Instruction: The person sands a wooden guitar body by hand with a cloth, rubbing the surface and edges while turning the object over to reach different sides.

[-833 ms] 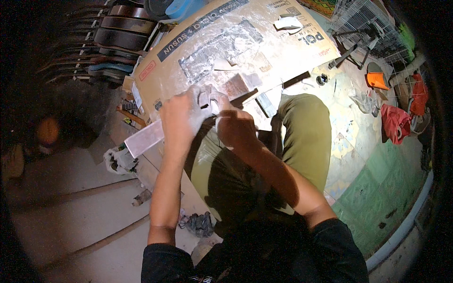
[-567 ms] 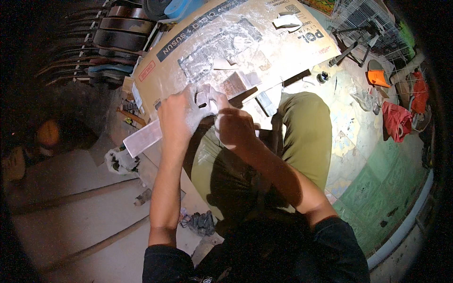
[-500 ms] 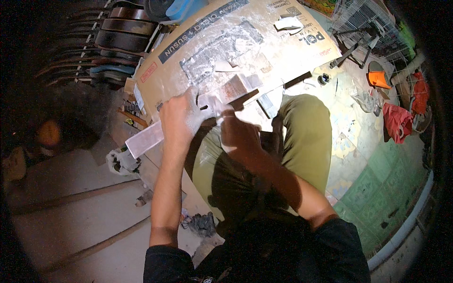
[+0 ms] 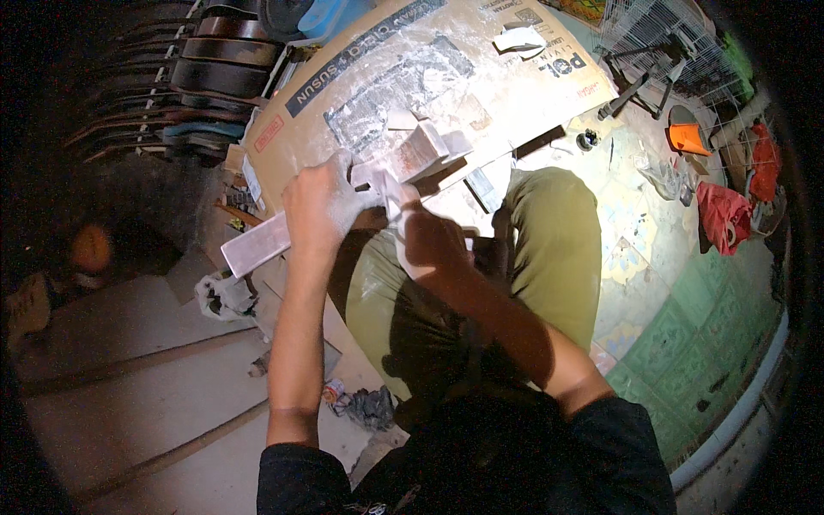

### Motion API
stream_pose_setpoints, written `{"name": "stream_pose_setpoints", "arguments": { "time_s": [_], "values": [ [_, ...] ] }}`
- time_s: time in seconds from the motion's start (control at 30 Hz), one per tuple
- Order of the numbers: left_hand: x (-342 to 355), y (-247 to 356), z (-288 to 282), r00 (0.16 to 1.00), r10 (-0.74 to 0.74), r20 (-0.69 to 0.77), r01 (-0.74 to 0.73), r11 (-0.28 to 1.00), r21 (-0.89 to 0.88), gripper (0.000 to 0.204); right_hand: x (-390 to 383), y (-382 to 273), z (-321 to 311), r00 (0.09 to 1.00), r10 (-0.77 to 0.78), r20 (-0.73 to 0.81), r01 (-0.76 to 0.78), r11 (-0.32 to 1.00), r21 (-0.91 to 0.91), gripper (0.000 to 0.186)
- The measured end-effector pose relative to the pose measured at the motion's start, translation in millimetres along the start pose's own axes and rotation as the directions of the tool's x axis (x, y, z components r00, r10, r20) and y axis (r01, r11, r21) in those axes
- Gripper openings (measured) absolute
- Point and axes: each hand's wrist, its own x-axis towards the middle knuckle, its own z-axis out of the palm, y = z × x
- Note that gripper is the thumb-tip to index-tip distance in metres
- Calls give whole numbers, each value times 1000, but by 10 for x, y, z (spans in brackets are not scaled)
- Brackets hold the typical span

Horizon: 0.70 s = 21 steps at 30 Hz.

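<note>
My left hand, dusted white, grips a long pale wooden bar that runs from lower left up to a blocky end over my lap. My right hand is closed around a whitish strip or sheet and presses it against the bar just right of my left hand. Both hands work above my knees in olive-green trousers. Behind them lies a flattened cardboard sheet smeared with white powder or filler.
Dark stacked boards stand at the upper left. A white wire cage, an orange object and red cloths lie on the patterned tile floor at right. A crumpled white rag and a grey cloth lie at left.
My right hand has slid back along the bar toward me, away from my left hand. My left hand keeps its hold on the bar.
</note>
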Motion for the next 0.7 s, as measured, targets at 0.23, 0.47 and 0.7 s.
{"name": "stream_pose_setpoints", "arguments": {
  "time_s": [0.23, 0.47, 0.7],
  "values": [
    [-1, 6, -27, 999, -12, 31, 12, 1000, 27, 42, -7, 325, 474, 993, 32, -115, -18, 992, 126, 15],
    [-30, 2, 13, 1000, -11, 14, 12, 999, -50, 41, -90, 50, 104, 992, -10, -122, 35, 978, 207, 28],
    [-23, 45, 20, 1000, -4, -23, 5, 1000, 17, 41, -178, -71, -56, 981, 195, -3, -188, 948, 255, 27]
  ]
}}
